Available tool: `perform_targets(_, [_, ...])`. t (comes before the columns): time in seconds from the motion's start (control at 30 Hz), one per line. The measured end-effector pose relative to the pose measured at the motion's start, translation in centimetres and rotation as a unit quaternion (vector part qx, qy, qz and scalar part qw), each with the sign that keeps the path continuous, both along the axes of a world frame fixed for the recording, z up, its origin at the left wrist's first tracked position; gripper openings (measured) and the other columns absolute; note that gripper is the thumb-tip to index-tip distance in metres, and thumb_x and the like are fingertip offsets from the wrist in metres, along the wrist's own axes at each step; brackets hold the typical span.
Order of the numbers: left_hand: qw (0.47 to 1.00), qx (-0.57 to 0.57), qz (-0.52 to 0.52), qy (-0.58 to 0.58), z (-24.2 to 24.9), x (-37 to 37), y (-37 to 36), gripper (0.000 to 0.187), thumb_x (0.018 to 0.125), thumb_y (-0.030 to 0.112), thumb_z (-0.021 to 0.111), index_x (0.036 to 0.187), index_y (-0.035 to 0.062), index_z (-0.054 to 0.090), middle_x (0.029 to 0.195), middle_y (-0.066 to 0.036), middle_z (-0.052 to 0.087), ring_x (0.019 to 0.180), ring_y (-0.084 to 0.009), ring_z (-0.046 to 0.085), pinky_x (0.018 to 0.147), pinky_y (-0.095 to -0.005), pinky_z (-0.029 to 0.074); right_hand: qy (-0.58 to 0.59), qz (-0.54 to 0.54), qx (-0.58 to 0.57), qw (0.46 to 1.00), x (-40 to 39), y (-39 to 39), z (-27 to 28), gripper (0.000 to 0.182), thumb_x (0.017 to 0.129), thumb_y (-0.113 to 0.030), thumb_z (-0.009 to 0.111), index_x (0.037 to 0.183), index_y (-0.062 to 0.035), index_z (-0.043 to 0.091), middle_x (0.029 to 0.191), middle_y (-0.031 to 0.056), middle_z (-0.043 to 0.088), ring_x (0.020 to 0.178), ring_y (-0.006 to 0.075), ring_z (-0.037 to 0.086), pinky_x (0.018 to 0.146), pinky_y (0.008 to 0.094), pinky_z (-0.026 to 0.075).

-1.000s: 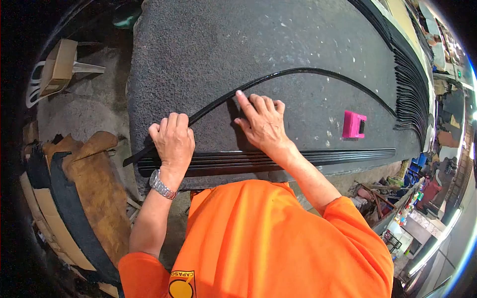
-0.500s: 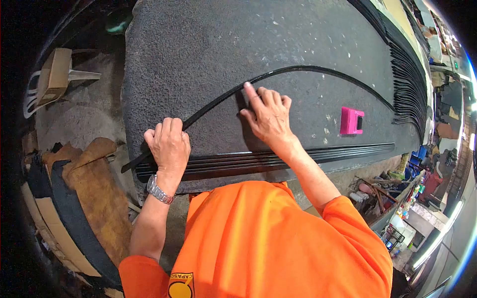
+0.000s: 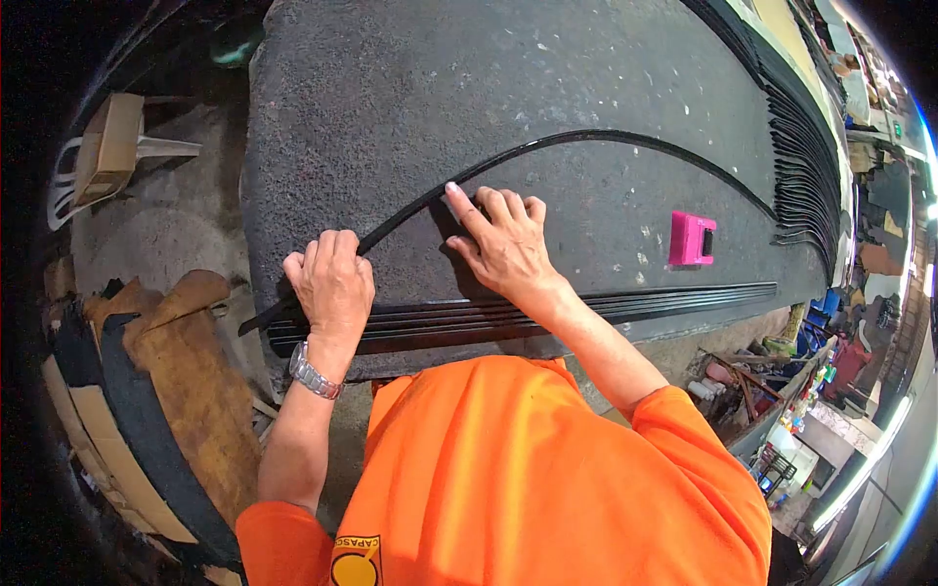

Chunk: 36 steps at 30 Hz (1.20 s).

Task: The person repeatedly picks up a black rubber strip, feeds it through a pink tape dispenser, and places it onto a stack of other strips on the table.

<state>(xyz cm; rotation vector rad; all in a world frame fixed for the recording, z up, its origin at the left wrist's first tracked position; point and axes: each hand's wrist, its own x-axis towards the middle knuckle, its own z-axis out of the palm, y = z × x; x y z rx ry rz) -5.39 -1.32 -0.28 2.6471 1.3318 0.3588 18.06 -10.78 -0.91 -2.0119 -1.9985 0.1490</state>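
A long, narrow black strip arches across the dark, rough-topped table. My left hand is closed around it near its left end, with the tip sticking out past the fingers. Further along, my right hand has its index fingertip against the strip's near edge, thumb apart and the other fingers loosely bent. The strip's far end meets a row of similar black strips at the right. Several straight black strips lie side by side along the near edge, partly under my forearms.
A pink block-like object with a black part sits on the table's right half. Brown and dark sheet material is piled at lower left. A cardboard box rests on a white chair. Clutter fills the lower right.
My right hand has slid left and slightly nearer along the strip, towards my left hand. The left hand keeps its hold in the same place.
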Motion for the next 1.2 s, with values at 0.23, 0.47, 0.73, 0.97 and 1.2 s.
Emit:
perform_targets(0.23, [0.999,-0.027,0.032,-0.026,-0.5,-0.5,-0.1,0.018,0.077,0.013,0.068,0.093,0.0122,0.060,0.090,-0.006,0.060,0.092,-0.0262,0.060,0.082,-0.0451,0.037,-0.025,-0.036,-0.021,0.999,1.0,-0.8,-0.1,0.079,0.085,-0.037,0.076,0.153,-0.0133,0.043,0.127,0.0106,0.058,0.116,0.0284,0.053,0.095,0.0492,0.035])
perform_targets(0.47, [0.996,-0.042,0.071,-0.032,-0.1,-0.5,-0.4,0.021,0.078,0.011,0.070,0.099,0.0123,0.063,0.093,-0.004,0.063,0.094,-0.0250,0.061,0.088,-0.0448,0.036,-0.050,-0.047,-0.051,0.996,2.2,-3.3,-1.1,0.081,0.089,-0.035,0.074,0.156,-0.0083,0.038,0.134,0.0128,0.056,0.121,0.0305,0.053,0.100,0.0502,0.035])
perform_targets(0.73, [0.994,-0.061,0.087,-0.029,1.2,-4.7,0.1,0.027,0.080,0.014,0.072,0.107,0.0110,0.067,0.104,-0.005,0.068,0.104,-0.0240,0.063,0.094,-0.0433,0.034,-0.038,-0.055,-0.044,0.997,2.0,-4.4,-0.5,0.079,0.089,-0.035,0.074,0.155,-0.0083,0.039,0.133,0.0129,0.056,0.124,0.0302,0.052,0.102,0.0501,0.035])
perform_targets(0.97, [0.996,-0.058,0.066,-0.033,1.2,-6.4,0.7,0.014,0.082,0.012,0.069,0.095,0.0114,0.067,0.096,-0.004,0.067,0.098,-0.0249,0.063,0.092,-0.0433,0.035,-0.037,-0.064,-0.024,0.997,1.8,-3.9,-0.1,0.078,0.087,-0.035,0.075,0.153,-0.0081,0.043,0.133,0.0120,0.056,0.121,0.0296,0.053,0.100,0.0490,0.035])
perform_targets(1.2, [0.993,-0.095,0.064,-0.006,1.5,-6.4,1.1,0.014,0.083,0.014,0.070,0.097,0.0089,0.070,0.101,-0.006,0.069,0.102,-0.0248,0.064,0.094,-0.0402,0.033,-0.025,-0.051,0.024,0.998,-0.1,-0.7,-0.7,0.074,0.086,-0.038,0.075,0.151,-0.0175,0.046,0.120,0.0076,0.055,0.109,0.0257,0.053,0.092,0.0481,0.036])
